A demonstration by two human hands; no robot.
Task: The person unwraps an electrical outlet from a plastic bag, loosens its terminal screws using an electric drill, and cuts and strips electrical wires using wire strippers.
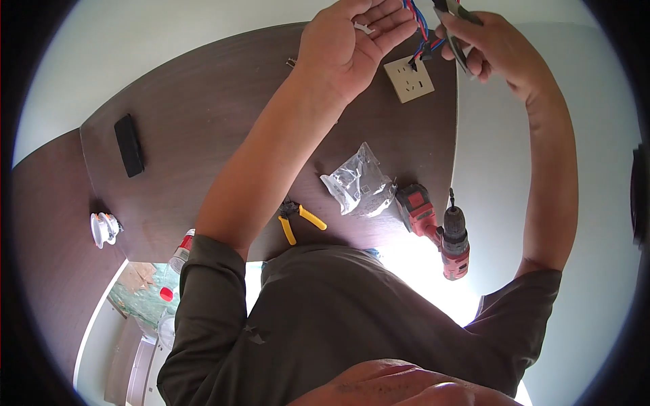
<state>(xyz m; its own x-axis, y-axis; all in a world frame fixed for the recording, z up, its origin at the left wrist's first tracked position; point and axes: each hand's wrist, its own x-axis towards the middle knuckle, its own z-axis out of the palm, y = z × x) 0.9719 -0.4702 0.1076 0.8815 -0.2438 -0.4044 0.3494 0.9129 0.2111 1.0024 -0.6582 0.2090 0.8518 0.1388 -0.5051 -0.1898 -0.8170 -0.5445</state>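
My left hand is palm up near the top edge, its fingers partly curled around a small white piece. Red and blue wires run just beside its fingertips. They lead down to a beige wall socket with several slots, resting on the dark wooden surface. To the right of the wires, my right hand is closed on a dark, pliers-like hand tool. The tool's upper end is cut off by the frame edge, so its exact kind is unclear.
A clear plastic bag, yellow-handled pliers and a red cordless drill lie near my body. Farther left are a black phone-like object and a white roll-like item. A pale wall stands at the right.
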